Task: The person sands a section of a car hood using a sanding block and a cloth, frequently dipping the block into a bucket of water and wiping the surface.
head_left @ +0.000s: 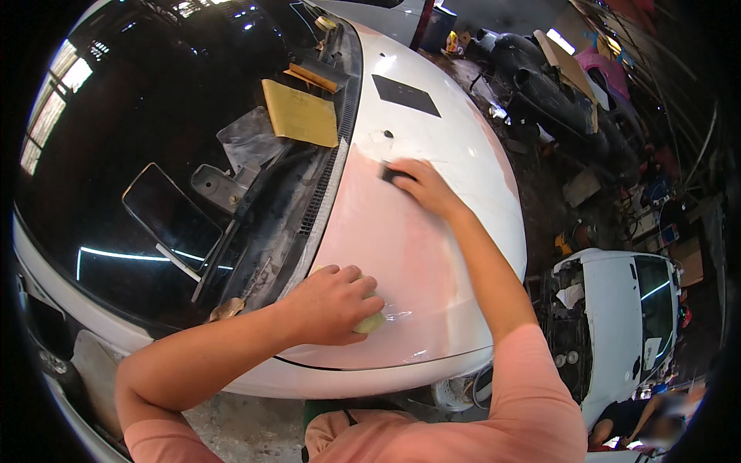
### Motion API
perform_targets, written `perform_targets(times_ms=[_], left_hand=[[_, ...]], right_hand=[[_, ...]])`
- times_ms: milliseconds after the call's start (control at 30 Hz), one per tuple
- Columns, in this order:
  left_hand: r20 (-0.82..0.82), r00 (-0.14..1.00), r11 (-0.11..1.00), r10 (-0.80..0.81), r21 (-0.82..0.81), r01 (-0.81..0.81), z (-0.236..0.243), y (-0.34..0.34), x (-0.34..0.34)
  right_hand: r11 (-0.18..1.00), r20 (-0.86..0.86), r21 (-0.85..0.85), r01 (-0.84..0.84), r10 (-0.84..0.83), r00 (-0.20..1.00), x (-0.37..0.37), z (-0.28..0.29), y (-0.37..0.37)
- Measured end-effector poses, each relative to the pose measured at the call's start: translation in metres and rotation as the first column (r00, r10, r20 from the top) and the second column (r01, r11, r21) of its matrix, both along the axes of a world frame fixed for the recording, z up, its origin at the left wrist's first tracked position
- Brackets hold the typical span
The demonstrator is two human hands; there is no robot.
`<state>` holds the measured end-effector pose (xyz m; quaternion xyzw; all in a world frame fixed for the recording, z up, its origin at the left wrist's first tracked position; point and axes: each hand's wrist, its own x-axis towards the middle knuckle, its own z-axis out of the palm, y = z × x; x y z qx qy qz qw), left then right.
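Note:
A car bonnet (478, 166), white with a large pinkish patch (386, 224), spreads in front of me. My left hand (332, 305) is closed round a yellow-green sponge (371, 322) close to the bonnet's near edge, where the surface looks wet. Farther forward, my right hand (423, 185) grips a small black pad (392, 174), pressed against the bonnet where pink meets white. Its exact kind is hard to make out. A dark rectangular sheet (406, 95) lies flat beyond it.
Yellow sheets (301, 113), a clear plastic bag (251, 135) and a mirror (174, 216) rest by the windscreen. To the right stand black car parts (532, 85) and another white car (610, 324) with its front dismantled. A person (629, 420) crouches at lower right.

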<state>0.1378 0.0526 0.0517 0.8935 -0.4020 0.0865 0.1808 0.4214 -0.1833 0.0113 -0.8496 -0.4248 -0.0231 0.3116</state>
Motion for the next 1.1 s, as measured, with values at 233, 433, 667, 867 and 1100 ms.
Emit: perform_targets(times_ms=[233,433,667,867,1100], left_hand=[[-0.011,1.000,0.999,-0.024,0.039,0.025,0.005,-0.011,0.006],[-0.030,0.999,1.000,0.010,0.029,-0.009,0.002,0.001,0.000],[-0.060,0.998,0.998,-0.007,0.070,0.011,0.006,-0.009,0.004],[-0.045,0.999,0.999,0.002,0.041,0.000,0.003,-0.002,0.000],[-0.022,1.000,0.998,-0.019,0.059,0.020,0.005,-0.011,0.006]], right_hand=[[1.000,0.066,0.027,-0.004,0.003,0.998,0.002,-0.004,0.000],[1.000,-0.020,0.000,0.005,-0.005,1.000,-0.001,-0.001,-0.019],[0.993,0.061,0.120,-0.005,-0.003,0.998,0.009,-0.007,0.018],[0.994,0.027,0.045,0.095,-0.096,0.995,-0.001,-0.017,-0.042],[0.998,0.079,0.064,0.021,-0.026,0.997,0.007,-0.006,0.028]])
